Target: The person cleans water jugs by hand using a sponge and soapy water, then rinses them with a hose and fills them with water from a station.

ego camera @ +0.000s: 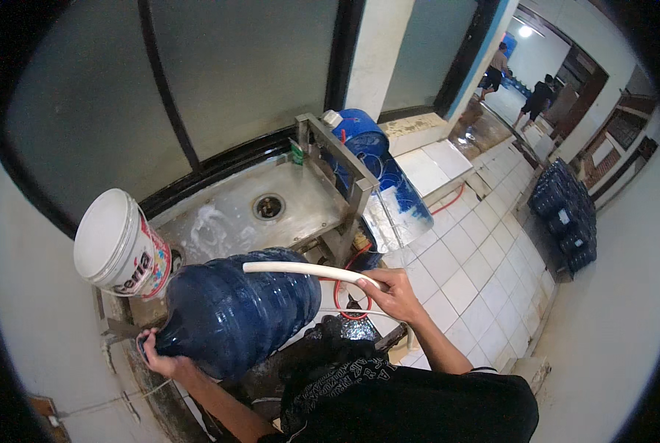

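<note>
A large blue plastic water jug [235, 310] lies tilted on its side in front of me, its neck toward the lower left. My left hand [161, 354] grips the jug at its neck and mouth. A white hose [307, 269] is held in my right hand [391, 290], and its free end reaches over the upper side of the jug. Beyond the jug is a stainless steel sink [235, 221] with a round drain [269, 206] and white suds on its floor. Whether water runs from the hose, I cannot tell.
A lidded white bucket [119, 243] stands at the sink's left end. Past the metal frame [341, 160] are blue plastic drums [363, 135] and a red hose [353, 315]. Stacked blue jugs [565, 216] line the right wall. Two people [537, 99] are in the far room.
</note>
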Available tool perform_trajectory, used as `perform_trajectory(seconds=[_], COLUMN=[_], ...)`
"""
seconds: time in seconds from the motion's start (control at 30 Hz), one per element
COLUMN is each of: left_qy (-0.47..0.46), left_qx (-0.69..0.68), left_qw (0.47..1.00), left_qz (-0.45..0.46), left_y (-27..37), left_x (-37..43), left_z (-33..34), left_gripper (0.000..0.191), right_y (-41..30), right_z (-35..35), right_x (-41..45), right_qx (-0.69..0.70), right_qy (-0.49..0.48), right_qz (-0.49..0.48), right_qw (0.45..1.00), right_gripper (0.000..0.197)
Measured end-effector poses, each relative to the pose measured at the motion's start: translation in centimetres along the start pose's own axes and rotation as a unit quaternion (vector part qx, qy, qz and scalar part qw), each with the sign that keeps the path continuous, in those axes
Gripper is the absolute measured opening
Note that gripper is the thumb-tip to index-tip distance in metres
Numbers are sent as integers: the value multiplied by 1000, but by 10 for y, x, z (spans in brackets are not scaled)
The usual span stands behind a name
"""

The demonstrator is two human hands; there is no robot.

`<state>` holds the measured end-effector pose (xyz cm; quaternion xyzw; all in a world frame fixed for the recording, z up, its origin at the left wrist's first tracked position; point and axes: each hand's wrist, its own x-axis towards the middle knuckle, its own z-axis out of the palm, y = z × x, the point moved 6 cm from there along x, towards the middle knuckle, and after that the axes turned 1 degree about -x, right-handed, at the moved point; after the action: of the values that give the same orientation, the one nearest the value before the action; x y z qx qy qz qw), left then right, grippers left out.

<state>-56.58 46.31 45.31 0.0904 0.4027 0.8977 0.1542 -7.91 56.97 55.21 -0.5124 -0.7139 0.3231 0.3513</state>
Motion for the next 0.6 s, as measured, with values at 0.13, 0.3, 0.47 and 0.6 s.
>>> perform_trajectory(seconds=[0.13,0.3,0.47,0.6], left_qy=[21,-17,-36,-74], left_qx=[-113,-125,-123,-111], left_qw=[990,988,987,990], left_qz=[-81,-88,-100,-46], left_y=[4,3,16,26], left_x=[3,6,5,8], left_z=[-4,11,35,43], left_gripper=[17,18,18,19], right_y=[6,-1,-13,-1], right_z=[-18,-35,-53,-67], right_x=[-10,3,12,-6], right_qx=[-6,14,7,-3], right_qy=[49,106,160,184], right_qz=[28,15,-3,14], right_qw=[998,994,987,983], right_gripper=[26,25,27,27])
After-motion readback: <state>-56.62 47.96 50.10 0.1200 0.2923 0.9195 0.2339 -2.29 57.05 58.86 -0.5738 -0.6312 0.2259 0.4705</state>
